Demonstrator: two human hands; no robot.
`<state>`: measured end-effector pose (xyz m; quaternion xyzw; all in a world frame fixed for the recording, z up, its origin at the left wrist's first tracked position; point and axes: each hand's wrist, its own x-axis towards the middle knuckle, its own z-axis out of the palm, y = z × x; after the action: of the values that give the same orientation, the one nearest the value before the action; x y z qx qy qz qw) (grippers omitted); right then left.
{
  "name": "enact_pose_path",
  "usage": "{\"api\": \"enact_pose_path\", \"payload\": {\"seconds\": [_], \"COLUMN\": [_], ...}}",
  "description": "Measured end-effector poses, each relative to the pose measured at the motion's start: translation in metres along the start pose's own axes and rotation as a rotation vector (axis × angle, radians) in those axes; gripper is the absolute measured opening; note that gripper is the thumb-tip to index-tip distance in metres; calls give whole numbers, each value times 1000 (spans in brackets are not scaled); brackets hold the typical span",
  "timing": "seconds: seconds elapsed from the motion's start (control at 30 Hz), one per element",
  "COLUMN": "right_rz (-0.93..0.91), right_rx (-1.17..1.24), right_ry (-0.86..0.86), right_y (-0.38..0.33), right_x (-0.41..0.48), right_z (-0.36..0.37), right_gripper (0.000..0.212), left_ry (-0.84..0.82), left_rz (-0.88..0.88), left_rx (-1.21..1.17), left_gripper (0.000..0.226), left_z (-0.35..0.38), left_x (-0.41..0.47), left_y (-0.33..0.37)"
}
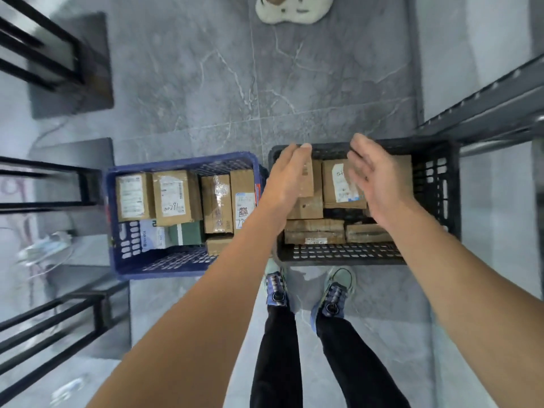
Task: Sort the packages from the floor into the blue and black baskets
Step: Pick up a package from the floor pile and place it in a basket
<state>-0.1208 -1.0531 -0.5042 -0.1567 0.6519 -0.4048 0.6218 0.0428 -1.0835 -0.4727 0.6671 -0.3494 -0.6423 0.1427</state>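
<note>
Two baskets sit side by side on the grey marble-patterned floor, flanked at 9 o'clock by black metal frames. Nearer the centre at 9 o'clock, the blue basket holds several cardboard packages, some upright and bearing white labels, plus a white and green carton low in its near corner. Just right of its rim, the left hand reaches over the near-left part of the black basket, its fingers straight and pressed together, lying against a small upright cardboard package; blur hides whether they actually grip it. The black basket, at 3 o'clock, contains more brown packages, among them a labelled box and flat ones along its near side. Over the labelled box hovers the right hand, its fingers loosely curved, slightly spread, and holding nothing. At 6 o'clock stand the person's own shoes; at 12 o'clock lies a pale sandal. A grey metal rack crosses at 2 o'clock.
</note>
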Motion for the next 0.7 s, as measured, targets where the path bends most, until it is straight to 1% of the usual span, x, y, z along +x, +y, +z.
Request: {"api": "enact_pose_path", "payload": {"seconds": [0.03,0.13,0.2,0.33,0.43,0.57,0.67,0.7], "right_rz": [-19,-88,-149,-248,-336,-447,-508,-524], "right_rx": [17,49,62,98,140,238,274,292], "right_ry": [1,1,26,86,155,294,390,422], "right_y": [-18,-69,-100,-155,-186,-218,-229,-230], "right_x": [-16,-68,-100,-166,-214,-282,-337,-354], "right_z": [-2,-9,-16,-28,-40,-48,-46,-44], "right_gripper": [57,60,61,53,52,66,53,53], "left_ry": [-2,-24,-41,-94,-190,-346,-460,-497], "left_rz": [25,59,87,177,254,342,398,420], "left_rx": [3,-10,-9,-26,-28,14,82,104], "left_gripper": [76,68,67,67,61,60,59,55], "left_z": [-1,1,5,16,27,38,44,45], "left_x": [-19,-73,-108,-173,-212,-265,-303,-316], "left_y": [16,64,93,146,176,212,228,233]}}
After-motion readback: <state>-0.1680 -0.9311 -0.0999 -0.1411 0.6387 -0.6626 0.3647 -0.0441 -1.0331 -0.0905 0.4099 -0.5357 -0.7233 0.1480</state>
